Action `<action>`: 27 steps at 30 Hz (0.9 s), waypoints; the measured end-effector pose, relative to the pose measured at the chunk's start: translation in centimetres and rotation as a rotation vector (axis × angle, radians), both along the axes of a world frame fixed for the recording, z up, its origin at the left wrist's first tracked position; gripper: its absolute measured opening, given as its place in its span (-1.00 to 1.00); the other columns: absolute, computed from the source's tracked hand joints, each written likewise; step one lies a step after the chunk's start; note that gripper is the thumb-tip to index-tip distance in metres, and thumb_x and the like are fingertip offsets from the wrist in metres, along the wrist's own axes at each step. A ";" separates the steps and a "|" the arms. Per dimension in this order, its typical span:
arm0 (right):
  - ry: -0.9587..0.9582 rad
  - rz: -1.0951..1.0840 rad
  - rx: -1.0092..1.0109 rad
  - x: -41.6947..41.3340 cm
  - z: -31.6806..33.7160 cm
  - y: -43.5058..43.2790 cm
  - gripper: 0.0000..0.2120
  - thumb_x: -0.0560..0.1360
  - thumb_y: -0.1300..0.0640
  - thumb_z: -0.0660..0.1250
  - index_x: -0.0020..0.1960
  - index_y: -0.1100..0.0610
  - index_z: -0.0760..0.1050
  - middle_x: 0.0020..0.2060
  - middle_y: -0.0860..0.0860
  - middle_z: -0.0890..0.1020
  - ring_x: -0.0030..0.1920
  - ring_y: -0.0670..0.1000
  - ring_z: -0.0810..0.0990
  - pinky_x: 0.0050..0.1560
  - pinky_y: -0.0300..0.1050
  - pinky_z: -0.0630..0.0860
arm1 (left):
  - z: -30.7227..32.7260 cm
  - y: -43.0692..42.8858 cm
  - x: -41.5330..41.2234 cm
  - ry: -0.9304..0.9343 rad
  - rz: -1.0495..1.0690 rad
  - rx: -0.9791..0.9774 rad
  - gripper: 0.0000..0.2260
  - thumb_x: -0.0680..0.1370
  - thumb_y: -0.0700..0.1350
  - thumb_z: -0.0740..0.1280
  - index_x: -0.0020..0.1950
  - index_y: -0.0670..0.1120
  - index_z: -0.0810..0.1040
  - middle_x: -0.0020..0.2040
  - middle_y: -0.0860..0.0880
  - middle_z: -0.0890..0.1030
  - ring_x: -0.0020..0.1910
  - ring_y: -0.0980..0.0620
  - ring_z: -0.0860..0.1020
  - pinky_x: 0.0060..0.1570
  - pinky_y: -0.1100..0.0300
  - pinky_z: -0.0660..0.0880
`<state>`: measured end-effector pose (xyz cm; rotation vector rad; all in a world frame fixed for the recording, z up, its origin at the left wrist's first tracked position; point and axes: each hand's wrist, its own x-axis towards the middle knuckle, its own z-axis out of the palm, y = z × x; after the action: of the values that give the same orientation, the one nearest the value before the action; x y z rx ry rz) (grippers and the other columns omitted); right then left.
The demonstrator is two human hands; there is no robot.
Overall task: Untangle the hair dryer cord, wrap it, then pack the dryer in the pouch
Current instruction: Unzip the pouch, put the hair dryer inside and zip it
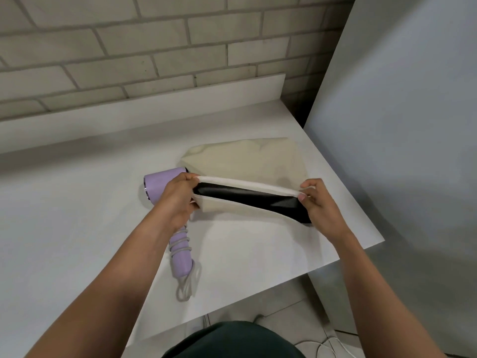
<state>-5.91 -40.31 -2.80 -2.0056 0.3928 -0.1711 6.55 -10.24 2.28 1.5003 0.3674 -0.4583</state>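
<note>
Over the table [77, 202], left hand [178, 200] and right hand [320, 205] pinch the pouch [247, 158] mouth crosswise.

White table [77, 202] — brick wall [129, 47]

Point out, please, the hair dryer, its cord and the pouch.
hair dryer [162, 182], head view, on the lilac barrel.
cord [181, 240], head view, on the coils round the handle.
pouch [247, 161], head view, on its cream outer fabric.
</note>
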 end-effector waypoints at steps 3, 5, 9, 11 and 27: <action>-0.055 -0.016 -0.011 0.4 0.6 -0.8 -0.72 0.65 0.34 0.20 -0.04 -0.05 0.42 0.02 0.03 0.60 0.01 0.01 0.54 0.03 -0.10 0.41 | -0.1 -0.1 -0.2 -0.162 -0.169 0.255 -0.88 0.70 0.05 0.23 0.01 0.05 0.43 -0.04 -0.03 0.46 -0.16 0.00 0.41 -0.23 0.11 0.35; -0.053 0.041 -0.027 0.5 1.3 -1.2 -0.68 0.61 0.40 0.23 -0.10 0.02 0.54 0.02 0.03 0.59 0.04 -0.06 0.55 0.09 -0.20 0.39 | 0.0 0.5 -0.8 -0.288 -0.387 0.420 -0.70 0.62 0.23 0.31 0.13 0.08 0.33 -0.03 0.05 0.45 -0.14 0.04 0.43 -0.17 0.10 0.38; 0.004 0.253 -0.207 0.6 2.3 -2.1 -0.70 0.52 0.35 0.45 0.14 0.04 0.69 0.14 -0.05 0.48 0.17 -0.24 0.51 0.19 -0.50 0.35 | -0.1 1.8 -1.3 -0.525 -0.685 0.625 -0.66 0.57 0.10 0.44 0.10 0.05 0.30 -0.25 0.02 0.41 -0.32 0.05 0.37 -0.27 0.13 0.31; 0.026 0.350 -0.349 0.8 2.3 -2.7 -0.57 0.46 0.38 0.49 0.24 0.02 0.66 0.20 -0.04 0.42 0.17 -0.22 0.50 0.17 -0.50 0.36 | -0.3 2.2 -0.8 -0.604 -0.689 0.675 -0.77 0.61 0.07 0.39 0.01 0.03 0.36 -0.32 0.04 0.43 -0.36 0.05 0.37 -0.29 0.11 0.30; -0.053 0.095 -0.645 1.6 3.1 -3.4 -0.84 0.63 0.20 0.35 0.13 0.04 0.67 -0.16 -0.04 0.64 0.02 -0.01 0.57 -0.06 -0.12 0.46 | -0.6 4.1 3.0 -1.150 -1.003 0.795 -0.81 0.55 -0.26 0.45 0.02 0.02 0.73 0.09 0.09 0.68 -0.03 0.17 0.46 0.07 0.04 0.54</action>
<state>-4.33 -43.71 0.29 -2.6412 0.2193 -0.3207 9.53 -6.17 1.68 2.3839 -1.3038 -0.1166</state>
